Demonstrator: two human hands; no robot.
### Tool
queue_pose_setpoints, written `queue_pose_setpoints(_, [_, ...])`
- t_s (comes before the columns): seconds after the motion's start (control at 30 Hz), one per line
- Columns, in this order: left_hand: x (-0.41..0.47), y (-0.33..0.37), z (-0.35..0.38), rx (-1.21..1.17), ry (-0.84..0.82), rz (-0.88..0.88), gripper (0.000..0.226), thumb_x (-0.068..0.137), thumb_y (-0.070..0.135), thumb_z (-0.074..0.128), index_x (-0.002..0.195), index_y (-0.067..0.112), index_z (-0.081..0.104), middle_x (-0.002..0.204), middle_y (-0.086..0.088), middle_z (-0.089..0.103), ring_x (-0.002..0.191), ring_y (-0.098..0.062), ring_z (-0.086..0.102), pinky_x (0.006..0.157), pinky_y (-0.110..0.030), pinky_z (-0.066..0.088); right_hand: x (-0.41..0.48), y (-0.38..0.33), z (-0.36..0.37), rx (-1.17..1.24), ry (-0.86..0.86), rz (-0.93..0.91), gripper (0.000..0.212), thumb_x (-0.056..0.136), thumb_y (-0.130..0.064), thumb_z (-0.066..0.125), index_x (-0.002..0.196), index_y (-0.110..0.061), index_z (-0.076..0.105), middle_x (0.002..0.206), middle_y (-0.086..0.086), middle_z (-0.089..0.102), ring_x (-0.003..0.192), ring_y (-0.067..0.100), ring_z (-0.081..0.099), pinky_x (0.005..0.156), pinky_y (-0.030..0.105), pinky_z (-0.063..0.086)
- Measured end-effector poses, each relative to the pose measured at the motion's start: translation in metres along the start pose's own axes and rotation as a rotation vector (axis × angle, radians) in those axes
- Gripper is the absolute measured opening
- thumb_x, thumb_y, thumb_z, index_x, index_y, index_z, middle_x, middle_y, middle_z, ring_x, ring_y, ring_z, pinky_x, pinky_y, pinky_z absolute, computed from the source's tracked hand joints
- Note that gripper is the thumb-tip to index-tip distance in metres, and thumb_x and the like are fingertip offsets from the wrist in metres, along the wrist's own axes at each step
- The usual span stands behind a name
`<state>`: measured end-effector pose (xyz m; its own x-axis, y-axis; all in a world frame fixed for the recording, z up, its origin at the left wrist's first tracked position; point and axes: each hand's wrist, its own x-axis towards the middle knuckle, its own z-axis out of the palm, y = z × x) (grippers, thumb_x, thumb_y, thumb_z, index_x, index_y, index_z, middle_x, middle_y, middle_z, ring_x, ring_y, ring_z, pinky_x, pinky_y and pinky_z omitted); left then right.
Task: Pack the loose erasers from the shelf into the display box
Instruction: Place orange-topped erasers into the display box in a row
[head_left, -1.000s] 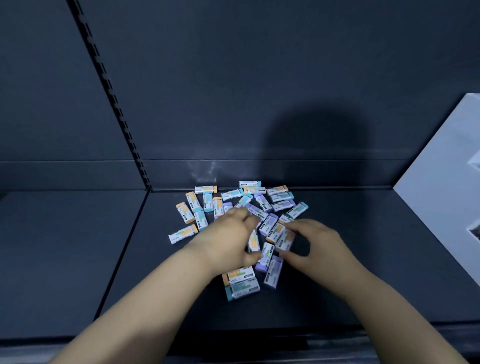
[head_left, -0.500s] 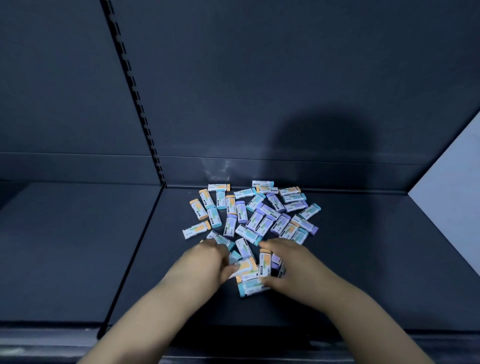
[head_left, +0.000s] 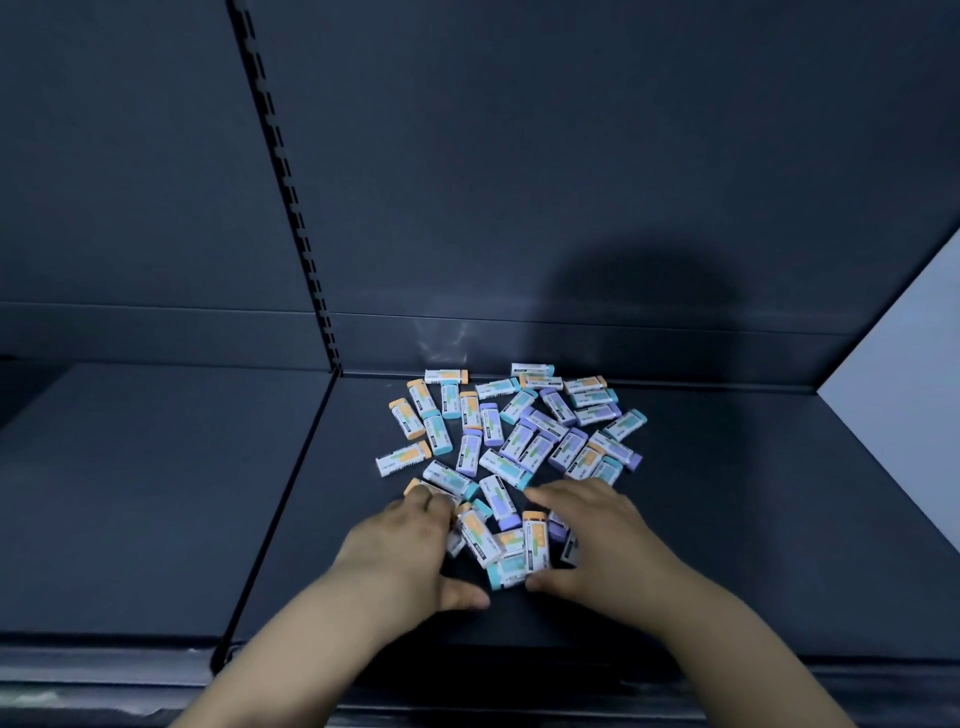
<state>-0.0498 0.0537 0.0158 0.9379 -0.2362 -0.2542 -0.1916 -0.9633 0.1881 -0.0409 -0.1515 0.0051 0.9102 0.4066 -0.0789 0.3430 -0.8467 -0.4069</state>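
white-wrapped erasers (head_left: 535, 543) sit between the left hand (head_left: 402, 545) and right hand (head_left: 602, 540), both curled round them.

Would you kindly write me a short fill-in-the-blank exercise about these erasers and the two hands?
1. The erasers lie in a loose pile on the dark ____.
2. Counting the left hand and the right hand, ____ hands cup the pile's near edge.
3. The slotted upright stands to the pile's ____.
4. A dark ____ falls on the back wall above the pile.

Missing words: shelf; two; left; shadow.
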Motion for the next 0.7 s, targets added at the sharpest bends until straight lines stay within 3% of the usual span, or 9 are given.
queue_pose_setpoints(0.1, [0.001, 0.005, 0.005, -0.079, 0.024, -0.033, 0.078, 0.074, 0.063, 0.064, 0.134, 0.024, 0.032, 0.135, 0.007, 0.035, 0.125, -0.013, 0.039, 0.097, -0.028, 0.038, 0.002, 0.001, 0.0, -0.062, 0.013, 0.054, 0.089, 0.068, -0.061, 0.069, 0.142, -0.031, 0.032, 0.136, -0.015, 0.034, 0.129, 0.007, 0.022, 0.106, 0.023, 0.019])
queue_pose_setpoints(0.27, [0.0, 0.005, 0.011, -0.156, 0.08, 0.01, 0.058, 0.078, 0.057, 0.062, 0.125, 0.032, 0.039, 0.127, 0.011, 0.038, 0.12, -0.01, 0.042, 0.091, -0.024, 0.041, 0.001, -0.001, 0.003, -0.029, 0.001, 0.053, 0.075, 0.065, -0.058, 0.073, 0.13, -0.037, 0.044, 0.113, -0.016, 0.037, 0.113, 0.006, 0.029, 0.093, 0.02, 0.024])
queue_pose_setpoints(0.53, [0.001, 0.01, 0.018, -0.172, 0.093, 0.055, 0.079, 0.068, 0.068, 0.063, 0.134, 0.034, 0.035, 0.127, 0.012, 0.035, 0.123, -0.008, 0.038, 0.097, -0.024, 0.038, 0.0, -0.006, 0.009, -0.001, -0.016, 0.042, 0.072, 0.069, -0.058, 0.069, 0.132, -0.039, 0.04, 0.1, -0.016, 0.037, 0.105, 0.005, 0.031, 0.098, 0.026, 0.028])
queue_pose_setpoints(0.7, [0.009, 0.016, 0.018, -0.227, 0.142, 0.115, 0.067, 0.07, 0.056, 0.07, 0.128, 0.033, 0.044, 0.121, 0.011, 0.041, 0.119, -0.007, 0.039, 0.096, -0.022, 0.036, 0.002, -0.007, 0.008, -0.036, -0.021, 0.012, 0.058, 0.07, -0.056, 0.068, 0.121, -0.038, 0.047, 0.098, -0.015, 0.042, 0.103, 0.008, 0.037, 0.094, 0.028, 0.03])
